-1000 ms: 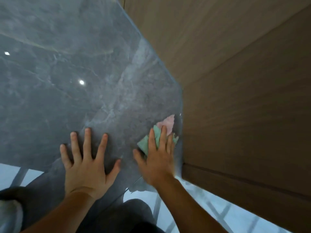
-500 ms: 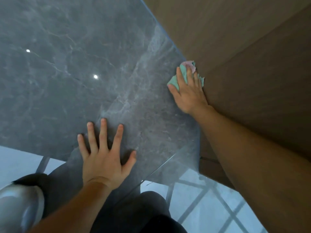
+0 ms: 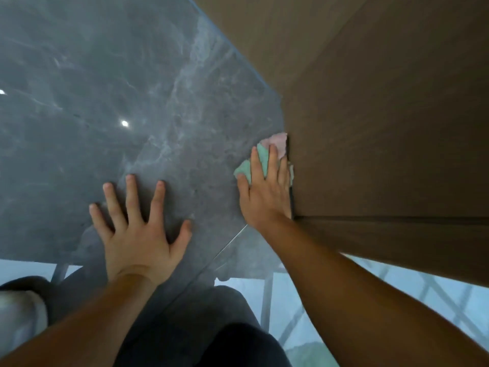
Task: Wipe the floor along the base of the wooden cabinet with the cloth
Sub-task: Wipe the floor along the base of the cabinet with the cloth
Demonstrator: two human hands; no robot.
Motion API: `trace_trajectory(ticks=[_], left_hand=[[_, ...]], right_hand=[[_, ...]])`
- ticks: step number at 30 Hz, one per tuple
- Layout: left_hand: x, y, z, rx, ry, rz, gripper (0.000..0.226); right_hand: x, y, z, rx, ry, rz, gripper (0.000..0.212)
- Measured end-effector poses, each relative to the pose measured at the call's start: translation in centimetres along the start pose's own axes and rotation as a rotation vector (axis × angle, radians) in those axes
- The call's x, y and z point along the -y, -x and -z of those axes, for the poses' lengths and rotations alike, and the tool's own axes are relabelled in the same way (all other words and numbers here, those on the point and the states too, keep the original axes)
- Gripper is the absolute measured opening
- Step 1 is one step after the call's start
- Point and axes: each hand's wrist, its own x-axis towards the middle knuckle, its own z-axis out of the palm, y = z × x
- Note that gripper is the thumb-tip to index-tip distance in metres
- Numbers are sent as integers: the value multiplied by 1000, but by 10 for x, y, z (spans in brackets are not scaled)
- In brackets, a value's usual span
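Now: right hand presses cloth to floor at cabinet base

Seen from above, two bare forearms reach forward over a dark grey marbled floor (image 3: pixel 111 75); the floor is glossy, with two small bright light spots reflected on it at about 9 and 10 o'clock from the picture's centre.

At roughly 3 o'clock from centre, the right hand (image 3: pixel 266 192) lies palm down, flat on the cloth (image 3: pixel 250 168); its fingers are straight and held close together, not curled, pressing the cloth onto the floor rather than pinching it; the little-finger side of the hand touches the cabinet (image 3: pixel 383 115).

Most of the cloth is hidden under the hand; a mint-green part shows between and beside the fingers toward 9 o'clock of the hand, and a pale pink part sticks out past the fingertips at 12 o'clock; the pink edge sits right against the cabinet's base.

The cabinet is brown wood grain and fills the picture from 12 o'clock round to 4 o'clock; its foot runs diagonally from the top centre down to the right hand.

At about 7 o'clock from centre, the left hand (image 3: pixel 140 234) rests palm down on bare floor, fingers spread wide, holding nothing; it is well apart from the cloth.

Along the bottom edge, dark trousers (image 3: pixel 225 337) show between the arms; pale window light with dark bars reflects in the floor at 5 and 8 o'clock.
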Motion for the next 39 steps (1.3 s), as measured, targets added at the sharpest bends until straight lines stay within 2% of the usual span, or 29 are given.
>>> trace_trajectory(ticks=[4,9,15,18,21,25,28,30,32,34,35,37,38,39], left_hand=[[2,0,-4,-45,-8,-10,88],[1,1,-8,-111,5,-20,86],[-1,2,-11,-160,46,-18,84],[-2,1,-14,-186,65,-14,84],[-2,2,-15,-188,91,-29,83],[-1,0,-17,-199,113,-24,83],[0,-1,-16,-218,128,-42,83],[4,0,-19,-233,111,-38,82],[7,-5,-18,-240,120,-36,81],[1,-3,-20,-229,120,-39,82],[0,-2,-20,-225,121,-37,83],[-2,0,-17,-221,119,-32,83],[-2,1,-16,-214,119,-30,83],[-2,1,-15,-208,121,-27,84]], right_hand=[[8,-44,5,-54,-13,-14,61],[4,-101,16,-43,-50,74,62],[-4,-112,25,-14,-90,126,65],[8,-66,16,-32,-182,77,64],[-1,39,-5,-32,-206,142,62],[-72,153,-17,99,-82,251,59],[-131,177,-9,184,15,326,58],[-176,181,-10,206,29,132,59],[-225,179,-4,186,-30,-273,61],[-271,180,4,252,-81,-622,60],[-280,176,6,280,-97,-710,58],[-254,163,10,228,-230,-827,63],[-227,160,10,183,-287,-814,69],[-194,159,6,134,-309,-725,74]])
